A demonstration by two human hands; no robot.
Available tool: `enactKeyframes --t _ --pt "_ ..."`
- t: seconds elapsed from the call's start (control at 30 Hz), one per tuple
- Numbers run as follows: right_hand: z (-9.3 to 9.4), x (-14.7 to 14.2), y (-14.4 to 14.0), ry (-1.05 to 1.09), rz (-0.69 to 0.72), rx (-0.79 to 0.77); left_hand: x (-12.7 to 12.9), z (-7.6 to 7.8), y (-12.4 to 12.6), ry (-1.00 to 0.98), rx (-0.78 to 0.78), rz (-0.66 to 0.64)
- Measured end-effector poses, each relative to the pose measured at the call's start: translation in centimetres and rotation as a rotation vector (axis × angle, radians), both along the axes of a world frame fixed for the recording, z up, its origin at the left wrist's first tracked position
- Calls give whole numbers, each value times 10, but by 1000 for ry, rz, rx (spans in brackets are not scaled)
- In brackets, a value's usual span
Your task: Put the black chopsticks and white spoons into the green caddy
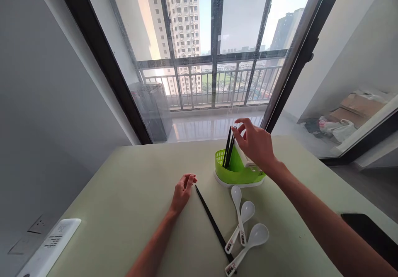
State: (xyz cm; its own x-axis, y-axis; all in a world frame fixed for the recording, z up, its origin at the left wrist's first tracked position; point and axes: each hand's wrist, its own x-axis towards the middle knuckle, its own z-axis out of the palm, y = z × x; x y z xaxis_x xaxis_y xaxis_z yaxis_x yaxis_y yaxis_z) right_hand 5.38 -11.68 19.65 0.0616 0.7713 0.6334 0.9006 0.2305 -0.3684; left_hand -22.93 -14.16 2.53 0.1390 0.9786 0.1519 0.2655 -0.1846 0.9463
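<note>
A green utensil holder (239, 178) with a white base and a white part at its back right stands on the table. Several black chopsticks (228, 149) lean upright in its left compartment. Over their top ends is my right hand (256, 142), thumb and index finger apart at the tips. My left hand (183, 192) rests on the table, loosely curled around nothing visible, beside the thin end of a black chopstick (210, 216) lying there. Three white spoons, an upper one (236, 196), a middle one (248, 211) and a lower one (258, 234), overlap near the chopstick's other end.
The pale green table (130, 194) reaches a glass door. A white power strip (51, 246) lies at the left edge, and a dark phone-like slab (370, 235) at the right, partly behind my right forearm. Beyond the glass are a balcony railing and cardboard (357, 107).
</note>
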Motion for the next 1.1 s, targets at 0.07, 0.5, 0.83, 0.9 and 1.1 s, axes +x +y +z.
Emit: enactKeyframes --t 0.07,0.5,0.83,0.9,1.1 --pt "6 -6 -25 37 40 27 1 1 0 -1 4 9" --pt "-109 -109 -130 -378 250 -885 -5 -2 5 6 95 254" --pt "-128 -145 -117 -284 295 -904 -7 -5 6 -16 84 293" --pt "-119 -137 -116 -235 295 -861 -8 -7 7 -23 78 323" --pt "-95 -103 -119 181 347 -415 0 2 -2 -20 67 170"
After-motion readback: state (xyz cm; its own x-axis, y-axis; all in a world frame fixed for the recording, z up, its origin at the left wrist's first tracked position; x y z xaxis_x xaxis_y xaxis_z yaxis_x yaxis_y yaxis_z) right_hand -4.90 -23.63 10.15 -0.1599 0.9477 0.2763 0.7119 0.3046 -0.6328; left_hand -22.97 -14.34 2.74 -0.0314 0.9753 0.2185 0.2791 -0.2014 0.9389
